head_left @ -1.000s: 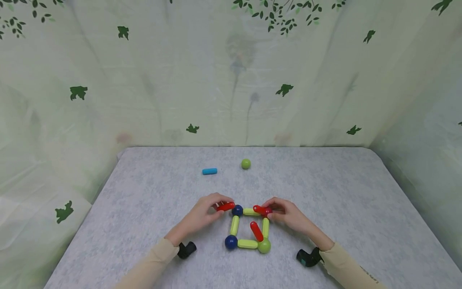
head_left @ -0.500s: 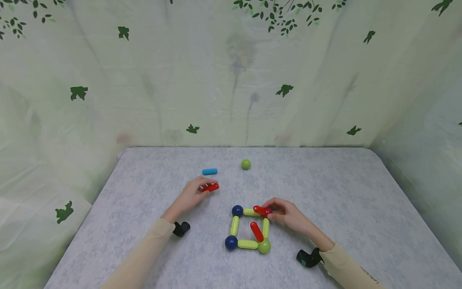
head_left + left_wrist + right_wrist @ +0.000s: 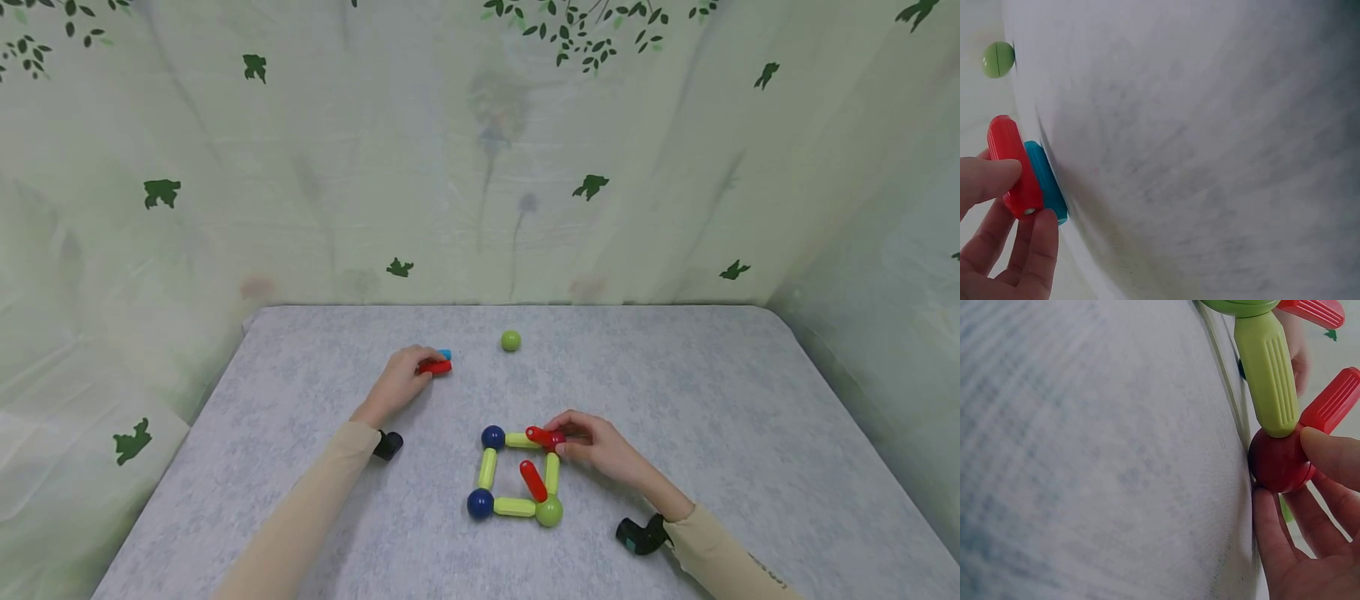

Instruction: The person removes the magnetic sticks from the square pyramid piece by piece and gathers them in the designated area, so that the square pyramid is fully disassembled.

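Note:
My left hand (image 3: 399, 382) pinches a red magnetic rod (image 3: 1014, 165) between thumb and fingers. Right against it in the left wrist view is a blue rod (image 3: 1046, 182), partly covered by the hand in the head view; a fingertip lies close to its end. My right hand (image 3: 597, 447) holds the red ball (image 3: 1279, 459) at the far right corner of a square frame of lime rods (image 3: 514, 507). One red rod (image 3: 1333, 400) sticks up from that ball. Another red rod (image 3: 533, 481) rises from the green corner ball (image 3: 550, 511). Two dark blue balls (image 3: 480, 503) form the left corners.
A loose green ball (image 3: 511, 340) lies near the back of the grey table (image 3: 675, 367). A patterned curtain (image 3: 480, 208) hangs behind it. Each wrist carries a black camera (image 3: 641, 536).
My left hand has taken the red rod away from the far left blue ball, back and leftward to the blue rod. My right hand keeps its place on the red ball.

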Tool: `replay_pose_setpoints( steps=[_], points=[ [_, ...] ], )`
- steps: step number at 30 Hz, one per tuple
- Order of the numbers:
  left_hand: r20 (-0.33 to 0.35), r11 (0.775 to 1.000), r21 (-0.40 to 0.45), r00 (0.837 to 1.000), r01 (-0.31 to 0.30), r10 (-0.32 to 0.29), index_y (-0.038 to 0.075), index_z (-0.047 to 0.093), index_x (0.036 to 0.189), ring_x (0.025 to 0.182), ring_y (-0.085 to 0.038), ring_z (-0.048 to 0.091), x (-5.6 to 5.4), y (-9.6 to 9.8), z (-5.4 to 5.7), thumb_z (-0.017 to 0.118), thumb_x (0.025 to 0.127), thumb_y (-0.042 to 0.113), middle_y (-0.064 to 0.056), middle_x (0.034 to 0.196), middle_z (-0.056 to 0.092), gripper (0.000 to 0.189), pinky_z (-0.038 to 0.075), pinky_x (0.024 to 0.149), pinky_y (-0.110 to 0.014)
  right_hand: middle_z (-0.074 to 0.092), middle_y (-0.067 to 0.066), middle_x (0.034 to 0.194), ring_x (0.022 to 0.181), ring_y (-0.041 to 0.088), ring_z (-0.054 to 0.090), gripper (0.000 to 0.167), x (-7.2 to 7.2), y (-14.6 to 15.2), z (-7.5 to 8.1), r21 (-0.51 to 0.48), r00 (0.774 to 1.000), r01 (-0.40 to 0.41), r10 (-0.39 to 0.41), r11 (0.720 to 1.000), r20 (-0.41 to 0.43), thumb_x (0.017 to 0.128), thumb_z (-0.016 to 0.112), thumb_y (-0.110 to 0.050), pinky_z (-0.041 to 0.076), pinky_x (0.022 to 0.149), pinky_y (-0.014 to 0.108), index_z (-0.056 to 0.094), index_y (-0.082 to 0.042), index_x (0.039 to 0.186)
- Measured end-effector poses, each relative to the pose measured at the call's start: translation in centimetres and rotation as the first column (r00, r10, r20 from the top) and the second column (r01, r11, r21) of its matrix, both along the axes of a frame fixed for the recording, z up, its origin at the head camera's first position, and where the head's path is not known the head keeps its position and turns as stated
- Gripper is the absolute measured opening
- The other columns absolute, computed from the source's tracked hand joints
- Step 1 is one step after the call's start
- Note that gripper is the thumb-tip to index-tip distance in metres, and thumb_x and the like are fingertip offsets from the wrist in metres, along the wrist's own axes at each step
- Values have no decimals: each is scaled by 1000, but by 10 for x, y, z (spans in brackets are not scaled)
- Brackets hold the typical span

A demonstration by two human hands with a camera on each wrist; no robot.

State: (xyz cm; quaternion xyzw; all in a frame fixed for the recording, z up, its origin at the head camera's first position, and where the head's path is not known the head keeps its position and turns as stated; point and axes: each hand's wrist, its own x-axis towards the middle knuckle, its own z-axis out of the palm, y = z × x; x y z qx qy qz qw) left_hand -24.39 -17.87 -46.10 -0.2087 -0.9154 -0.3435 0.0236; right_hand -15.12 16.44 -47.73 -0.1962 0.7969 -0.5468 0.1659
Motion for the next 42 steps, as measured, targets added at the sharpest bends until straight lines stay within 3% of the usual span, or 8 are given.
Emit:
replay_pose_setpoints(
  steps=[7,14,21,24,28,33,37,42],
  points=[
    [-13,999,-40,1000,-20,20,-1,66,113,102,-32,57,-8,1,-2,59,86,-9,-16,110,63,30,45,92,-45,61,7,115,105,24,57,25,1,0,0,-6,1000,1,-1,1000,8,91,62,-3,48,89,29,62,-6,116],
    [-6,995,-79,998,-60,60,2,66,111,97,-32,53,-5,3,-1,60,85,-9,-13,101,57,28,45,89,-44,61,7,115,105,24,57,25,0,0,0,-12,1000,2,-2,1000,11,91,61,-3,48,90,34,62,-7,116],
    [-10,996,-60,997,-73,72,2,67,109,99,-31,52,-4,4,0,62,86,-7,-12,101,58,26,45,88,-43,61,8,115,105,26,57,25,-1,-1,1,-4,1000,7,-7,1000,12,91,60,0,49,90,40,61,-5,116],
    [-27,999,-18,999,-38,38,3,68,107,100,-29,55,0,4,2,64,85,-6,-11,103,61,24,47,87,-43,61,8,114,104,26,57,26,0,-1,2,7,1000,9,-9,1000,8,91,60,0,49,90,39,61,-5,116],
    [-49,994,63,995,90,-87,1,67,108,100,-29,59,9,5,9,66,83,-6,-12,107,65,25,50,85,-43,61,7,114,105,24,57,26,-1,0,0,-3,1000,9,-9,1000,13,91,61,-3,48,91,39,61,-6,116],
    [30,946,181,960,268,-278,0,65,110,99,-30,61,26,12,14,65,87,-4,-14,108,65,24,51,85,-40,61,7,114,105,25,57,25,-2,1,0,3,1000,1,-1,1000,6,91,63,-5,48,92,40,62,-6,116],
    [103,901,228,911,369,-399,0,64,111,97,-25,62,43,24,18,64,89,0,-15,108,65,22,51,86,-38,61,7,114,105,25,57,24,-3,1,0,8,1000,-5,5,1000,1,91,63,-6,48,91,37,62,-6,115],
    [154,850,239,847,468,-510,1,64,112,96,-18,62,64,45,23,63,89,0,-12,107,66,22,51,86,-29,61,8,114,105,25,57,24,-3,2,-1,5,1000,-13,13,1000,-1,92,62,-7,48,90,33,62,-5,115]
  ],
)
